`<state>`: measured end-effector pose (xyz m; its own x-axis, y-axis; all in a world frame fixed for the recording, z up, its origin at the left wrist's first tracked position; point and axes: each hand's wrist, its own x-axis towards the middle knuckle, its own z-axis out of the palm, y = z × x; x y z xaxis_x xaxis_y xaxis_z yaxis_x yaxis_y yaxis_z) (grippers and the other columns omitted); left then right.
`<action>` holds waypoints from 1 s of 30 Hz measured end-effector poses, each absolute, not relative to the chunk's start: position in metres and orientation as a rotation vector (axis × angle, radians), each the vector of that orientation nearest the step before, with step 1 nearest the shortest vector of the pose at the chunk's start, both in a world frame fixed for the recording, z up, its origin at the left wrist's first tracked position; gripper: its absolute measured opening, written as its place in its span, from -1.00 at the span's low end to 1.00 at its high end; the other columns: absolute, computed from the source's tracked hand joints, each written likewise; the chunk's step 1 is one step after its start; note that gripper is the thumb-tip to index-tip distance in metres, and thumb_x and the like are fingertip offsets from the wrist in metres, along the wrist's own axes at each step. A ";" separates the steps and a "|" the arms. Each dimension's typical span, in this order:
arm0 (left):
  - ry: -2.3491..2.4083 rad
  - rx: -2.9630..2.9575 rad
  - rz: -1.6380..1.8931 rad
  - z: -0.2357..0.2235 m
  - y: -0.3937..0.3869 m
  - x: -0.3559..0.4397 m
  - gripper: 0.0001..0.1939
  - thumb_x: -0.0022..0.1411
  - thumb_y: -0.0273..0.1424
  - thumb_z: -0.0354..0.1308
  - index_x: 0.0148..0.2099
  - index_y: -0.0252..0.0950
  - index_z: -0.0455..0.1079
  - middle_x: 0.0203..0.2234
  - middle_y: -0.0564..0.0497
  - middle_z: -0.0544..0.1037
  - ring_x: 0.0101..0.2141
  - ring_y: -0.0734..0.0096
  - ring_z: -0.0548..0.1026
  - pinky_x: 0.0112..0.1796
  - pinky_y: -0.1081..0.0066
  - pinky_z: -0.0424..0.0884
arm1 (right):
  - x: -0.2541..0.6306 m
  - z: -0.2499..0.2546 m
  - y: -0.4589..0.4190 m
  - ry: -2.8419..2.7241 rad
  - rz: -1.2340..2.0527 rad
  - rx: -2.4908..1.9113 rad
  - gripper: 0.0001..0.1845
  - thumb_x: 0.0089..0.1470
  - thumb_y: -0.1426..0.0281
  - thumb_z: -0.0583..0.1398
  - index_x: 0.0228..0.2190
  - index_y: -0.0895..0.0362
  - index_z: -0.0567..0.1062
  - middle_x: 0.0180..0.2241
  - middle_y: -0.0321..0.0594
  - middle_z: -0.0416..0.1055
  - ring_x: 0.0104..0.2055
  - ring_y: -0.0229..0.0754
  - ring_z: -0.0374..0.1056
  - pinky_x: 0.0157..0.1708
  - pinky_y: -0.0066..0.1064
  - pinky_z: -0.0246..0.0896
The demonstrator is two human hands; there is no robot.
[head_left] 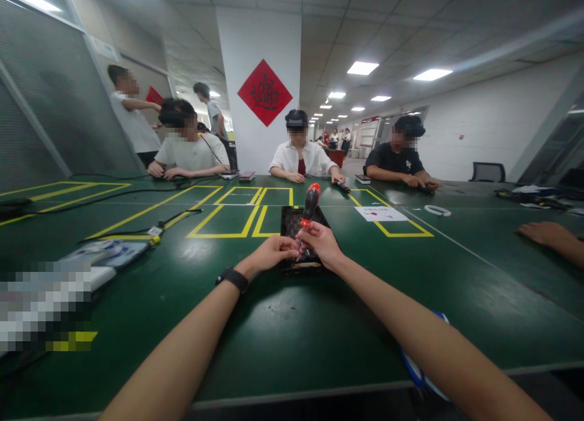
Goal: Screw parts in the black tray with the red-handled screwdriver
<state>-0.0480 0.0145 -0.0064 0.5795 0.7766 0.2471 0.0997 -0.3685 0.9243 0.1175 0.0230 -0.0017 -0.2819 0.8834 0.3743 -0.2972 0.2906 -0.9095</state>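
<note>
A screwdriver with a black and red handle stands nearly upright over a black tray-like case on the table. My right hand is closed around the lower end of the handle and the shaft. My left hand, with a black band on the wrist, has its fingertips pinched together by the screwdriver's lower end; what they hold is too small to make out. Both hands are over the case and cover much of its inside. The screwdriver's tip is hidden among the fingers.
The green table carries yellow tape outlines. A white paper sheet and a white ring lie right of the case. Cables and flat packets lie at left. Several people sit across; another person's arm rests at right.
</note>
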 end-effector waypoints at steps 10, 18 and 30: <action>0.697 1.850 0.804 0.000 0.014 -0.052 -0.75 0.04 -0.31 0.14 -0.34 -0.45 0.44 -0.39 -0.10 0.54 -0.36 0.43 0.45 -0.22 0.42 0.30 | 0.120 -0.003 0.025 -1.410 1.433 -0.522 -0.65 -0.14 0.31 0.24 -0.26 0.20 0.45 -0.34 -0.14 0.46 -0.32 -0.24 0.40 -0.32 -0.43 0.32; 0.809 1.757 0.947 -0.007 0.017 -0.051 -0.75 -0.11 -0.34 0.26 -0.40 -0.42 0.37 -0.55 0.03 0.48 -0.51 0.53 0.42 -0.38 0.47 0.33 | 0.119 -0.004 0.027 -1.355 1.392 -0.562 -0.70 -0.21 0.32 0.28 -0.36 0.19 0.44 -0.42 -0.21 0.46 -0.39 -0.29 0.39 -0.39 -0.46 0.29; 0.693 1.809 0.826 -0.003 0.014 -0.051 -0.75 0.01 -0.32 0.17 -0.35 -0.45 0.41 -0.47 -0.06 0.53 -0.43 0.47 0.44 -0.29 0.45 0.30 | 0.119 -0.002 0.024 -1.426 1.387 -0.565 -0.64 -0.14 0.24 0.23 -0.28 0.20 0.45 -0.41 -0.19 0.45 -0.41 -0.30 0.37 -0.43 -0.47 0.31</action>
